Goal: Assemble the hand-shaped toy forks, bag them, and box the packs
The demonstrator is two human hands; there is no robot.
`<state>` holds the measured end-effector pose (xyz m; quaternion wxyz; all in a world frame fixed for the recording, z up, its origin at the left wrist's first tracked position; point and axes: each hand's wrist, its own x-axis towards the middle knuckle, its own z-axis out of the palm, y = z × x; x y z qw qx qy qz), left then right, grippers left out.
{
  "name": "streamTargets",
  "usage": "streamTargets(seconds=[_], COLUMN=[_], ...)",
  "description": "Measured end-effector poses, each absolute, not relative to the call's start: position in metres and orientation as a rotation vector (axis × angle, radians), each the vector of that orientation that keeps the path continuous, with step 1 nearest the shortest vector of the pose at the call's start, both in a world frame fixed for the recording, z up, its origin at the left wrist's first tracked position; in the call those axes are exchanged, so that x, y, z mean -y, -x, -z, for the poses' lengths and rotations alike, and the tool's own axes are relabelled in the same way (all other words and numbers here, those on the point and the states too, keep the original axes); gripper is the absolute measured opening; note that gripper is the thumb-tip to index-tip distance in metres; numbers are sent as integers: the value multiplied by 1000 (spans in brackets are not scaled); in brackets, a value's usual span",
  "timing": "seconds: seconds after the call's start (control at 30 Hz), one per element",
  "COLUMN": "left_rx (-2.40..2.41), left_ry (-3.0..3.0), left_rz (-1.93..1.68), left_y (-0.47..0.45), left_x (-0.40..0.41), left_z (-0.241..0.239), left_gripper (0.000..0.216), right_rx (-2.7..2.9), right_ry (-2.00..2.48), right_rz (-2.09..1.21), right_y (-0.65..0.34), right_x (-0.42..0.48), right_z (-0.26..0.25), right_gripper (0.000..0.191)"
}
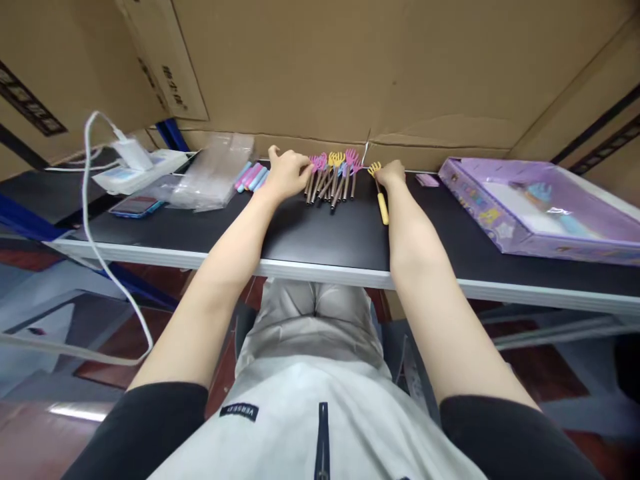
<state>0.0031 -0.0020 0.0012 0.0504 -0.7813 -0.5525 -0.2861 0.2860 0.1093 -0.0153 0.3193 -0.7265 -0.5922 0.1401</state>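
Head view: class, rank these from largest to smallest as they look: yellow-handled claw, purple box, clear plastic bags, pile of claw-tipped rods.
1. Purple box
2. Clear plastic bags
3. Pile of claw-tipped rods
4. Yellow-handled claw

The left hand [289,172] and right hand [391,173] are bare, and so are both forearms. A black left sleeve [150,420] and a matching black right sleeve [500,433] end around the elbows in plain, straight hems. Over the torso is a pale, whitish garment [280,433]; a small dark rectangular label [240,411] with light lettering sits on its left side, and a narrow dark strip [323,440] runs down its middle. The trousers [310,317] are light greyish-beige, creased, with a central seam.
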Motion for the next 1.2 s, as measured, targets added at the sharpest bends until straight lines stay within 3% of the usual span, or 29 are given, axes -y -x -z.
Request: streamTargets(seconds=[0.33,0.53,0.77,1.0,1.2], left_rx=[1693,1693,1671,1694,1510], left_ry=[2387,2365,2403,2249,2044], left_rz=[867,858,939,1235,1525], left_y=[-2,-1,1,8,17], left_x=[0,-2,-6,-14,-31], left_z=[1,1,1,5,15], left_gripper=[27,29,30,29,28], right_rx=[1335,1235,1417,1621,2071], right_ry=[2056,1931,1630,1653,1904], right_rz=[-242,-214,-37,-261,-108], right_y=[-285,-289,-295,-309,-316], right_x=[-88,-76,-63,-42,-34], right_z=[8,-16,-54,-23,-11], right_gripper=[42,44,32,25,20])
